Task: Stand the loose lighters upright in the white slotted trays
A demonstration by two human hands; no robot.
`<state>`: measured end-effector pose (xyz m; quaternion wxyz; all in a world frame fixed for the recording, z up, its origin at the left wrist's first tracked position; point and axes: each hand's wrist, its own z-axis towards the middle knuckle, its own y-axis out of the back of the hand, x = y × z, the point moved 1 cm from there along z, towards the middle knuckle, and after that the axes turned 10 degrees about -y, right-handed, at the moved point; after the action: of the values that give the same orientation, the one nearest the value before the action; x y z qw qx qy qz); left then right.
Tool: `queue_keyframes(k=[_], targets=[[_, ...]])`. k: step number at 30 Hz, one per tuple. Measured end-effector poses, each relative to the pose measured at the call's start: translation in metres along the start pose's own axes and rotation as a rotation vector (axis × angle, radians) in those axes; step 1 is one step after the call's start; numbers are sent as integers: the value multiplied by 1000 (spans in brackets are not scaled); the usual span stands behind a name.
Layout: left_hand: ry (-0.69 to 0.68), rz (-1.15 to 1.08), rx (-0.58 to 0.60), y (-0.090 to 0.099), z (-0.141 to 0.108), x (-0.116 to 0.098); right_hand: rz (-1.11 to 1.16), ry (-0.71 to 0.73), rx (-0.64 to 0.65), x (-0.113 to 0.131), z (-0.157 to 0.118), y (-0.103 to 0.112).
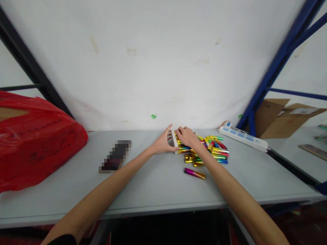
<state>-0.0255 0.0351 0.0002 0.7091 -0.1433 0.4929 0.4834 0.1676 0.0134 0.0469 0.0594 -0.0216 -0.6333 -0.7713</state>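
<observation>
My left hand (163, 142) curves around the end of a narrow white box (174, 142), thumb at the near side and fingers at the far side. The box seems to lie on its side, its opening toward the right. Gold shiny sticks (183, 149) are at that opening, lined up in a stack. Over the stack, my right hand (187, 136) is bent with its fingertips on the sticks, partly hiding them. A loose pile of slim metallic sticks (216, 149) in gold, red, green and blue spreads to the right. One purple-and-gold stick (194, 173) lies apart, closer to me.
A red plastic bag (41, 143) bulges over the left of the grey table (153, 190). A blurred dark phone-like object (115, 156) lies left of my hands. At the back right are a white power strip (244, 137), a blue post (270, 75) and a cardboard box (283, 119).
</observation>
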Motion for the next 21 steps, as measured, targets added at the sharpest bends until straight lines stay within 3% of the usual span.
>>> queue_keyframes(k=[8, 14, 21], targets=[[-7, -53, 26, -6, -5, -10, 109, -128, -81, -30, -7, -3], [10, -37, -5, -9, -8, -13, 49, -150, -79, -58, -24, -3], [31, -67, -11, -10, -10, -17, -37, -157, -1, -58, -38, 3]])
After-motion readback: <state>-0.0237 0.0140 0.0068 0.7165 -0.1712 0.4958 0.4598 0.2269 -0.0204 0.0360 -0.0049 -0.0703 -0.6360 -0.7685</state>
